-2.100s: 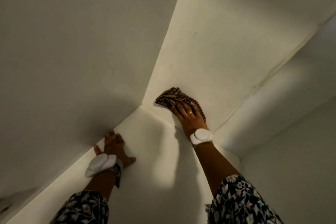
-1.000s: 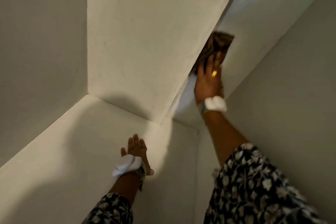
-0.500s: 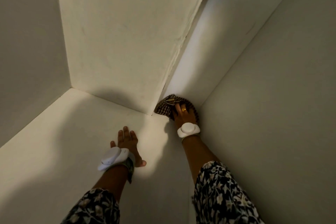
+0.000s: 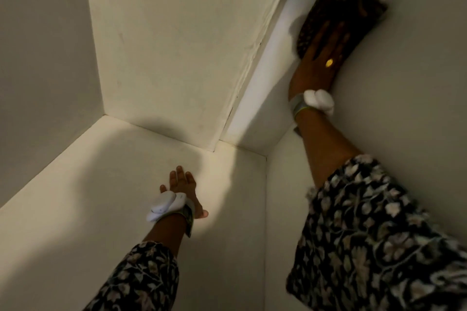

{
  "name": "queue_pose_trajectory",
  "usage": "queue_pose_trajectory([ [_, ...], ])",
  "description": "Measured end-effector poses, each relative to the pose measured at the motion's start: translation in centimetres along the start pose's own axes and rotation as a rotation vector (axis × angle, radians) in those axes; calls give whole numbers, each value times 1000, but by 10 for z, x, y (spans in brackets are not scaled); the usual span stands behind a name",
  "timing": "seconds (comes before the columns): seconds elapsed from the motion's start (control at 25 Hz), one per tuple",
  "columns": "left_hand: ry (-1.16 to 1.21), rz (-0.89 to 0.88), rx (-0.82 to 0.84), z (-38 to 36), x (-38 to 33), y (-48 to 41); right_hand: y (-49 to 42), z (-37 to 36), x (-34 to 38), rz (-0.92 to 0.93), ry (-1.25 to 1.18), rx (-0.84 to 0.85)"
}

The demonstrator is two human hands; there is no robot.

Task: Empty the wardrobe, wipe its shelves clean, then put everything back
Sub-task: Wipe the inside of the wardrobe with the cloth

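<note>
Right hand (image 4: 319, 63), fingers straight, presses the dark checked cloth (image 4: 353, 7) flat against the white wardrobe panel (image 4: 265, 83), high up; left hand (image 4: 183, 184), fingers spread, rests empty on the shelf (image 4: 101, 197). Even pressure into seams advised.

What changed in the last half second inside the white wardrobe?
The right hand, fingers straight, has pushed the dark checked cloth up the narrow white panel, away from the bottom corner. The left hand stays flat on the white shelf; nothing gripped or released.
</note>
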State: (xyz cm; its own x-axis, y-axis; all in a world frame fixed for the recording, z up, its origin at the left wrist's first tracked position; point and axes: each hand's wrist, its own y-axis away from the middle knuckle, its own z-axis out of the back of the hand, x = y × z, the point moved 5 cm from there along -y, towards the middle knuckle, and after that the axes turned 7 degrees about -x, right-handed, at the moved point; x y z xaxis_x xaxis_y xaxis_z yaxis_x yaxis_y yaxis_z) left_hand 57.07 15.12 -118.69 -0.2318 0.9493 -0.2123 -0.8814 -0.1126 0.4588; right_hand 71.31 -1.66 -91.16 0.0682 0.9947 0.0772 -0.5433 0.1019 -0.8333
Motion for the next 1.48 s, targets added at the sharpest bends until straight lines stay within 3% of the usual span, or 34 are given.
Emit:
queue_pose_trajectory([
  [0.08,-10,9,-8,-2,0,-1,48,-43,-5,49,49,166],
  [0.2,-19,6,-11,-1,0,-2,203,-82,-16,-144,-67,730],
  [0.28,56,-17,-29,0,0,-3,263,-81,-12,-171,-118,946],
  [0.52,230,-194,-295,2,61,38,298,-55,45,-76,-167,971],
  [0.68,270,131,-615,20,189,91,317,-23,134,52,-318,931],
  [0.76,317,243,-671,12,233,119,327,-13,189,213,-424,986],
  [0.92,556,218,-732,10,250,137,370,35,269,540,-601,1013],
  [1.04,606,226,-829,15,246,138,383,59,251,599,-663,996],
  [1.12,561,252,-787,5,246,140,380,60,205,566,-659,951],
  [1.24,482,255,-776,7,242,149,360,53,90,251,-372,778],
  [1.36,463,231,-820,20,240,157,369,62,0,-66,-147,936],
  [1.48,467,223,-809,27,235,165,392,89,-3,-119,-125,885],
])
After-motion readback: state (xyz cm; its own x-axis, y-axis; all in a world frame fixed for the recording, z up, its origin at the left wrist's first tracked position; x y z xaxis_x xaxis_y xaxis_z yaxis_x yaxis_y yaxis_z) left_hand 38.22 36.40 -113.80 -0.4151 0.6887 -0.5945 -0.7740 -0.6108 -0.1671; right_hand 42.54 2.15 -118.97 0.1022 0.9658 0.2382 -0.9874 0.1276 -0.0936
